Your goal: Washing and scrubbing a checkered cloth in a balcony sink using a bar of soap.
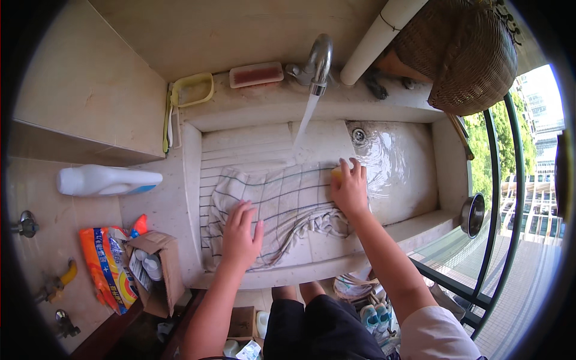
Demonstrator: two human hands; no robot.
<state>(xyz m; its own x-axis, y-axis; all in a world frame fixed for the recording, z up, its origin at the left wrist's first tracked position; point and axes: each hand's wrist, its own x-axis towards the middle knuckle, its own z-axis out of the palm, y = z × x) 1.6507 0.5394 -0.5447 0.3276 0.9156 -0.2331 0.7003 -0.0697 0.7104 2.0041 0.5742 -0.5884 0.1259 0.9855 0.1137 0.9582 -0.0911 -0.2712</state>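
Note:
A wet white cloth [288, 193] with dark checked lines is spread over the ridged washboard floor [243, 146] of a stone laundry sink [451, 175]. On its left part rests my left hand [241, 231], fingers apart and nothing in them. My right hand [349, 186] grips a yellowish bar of soap [336, 173], partly hidden by the fingers, at the cloth's upper right corner. The cloth's lower right edge is bunched into folds. From the chrome faucet [320, 63] water [305, 121] runs down just above the cloth.
Water lies around the drain [359, 136] on the right. Along the back ledge sit a yellow basin [192, 90] and a pink soap dish [256, 74]. A white bottle [108, 180], an orange detergent bag [105, 265] and a cardboard box [168, 265] stand left. A wicker basket [472, 58] hangs upper right.

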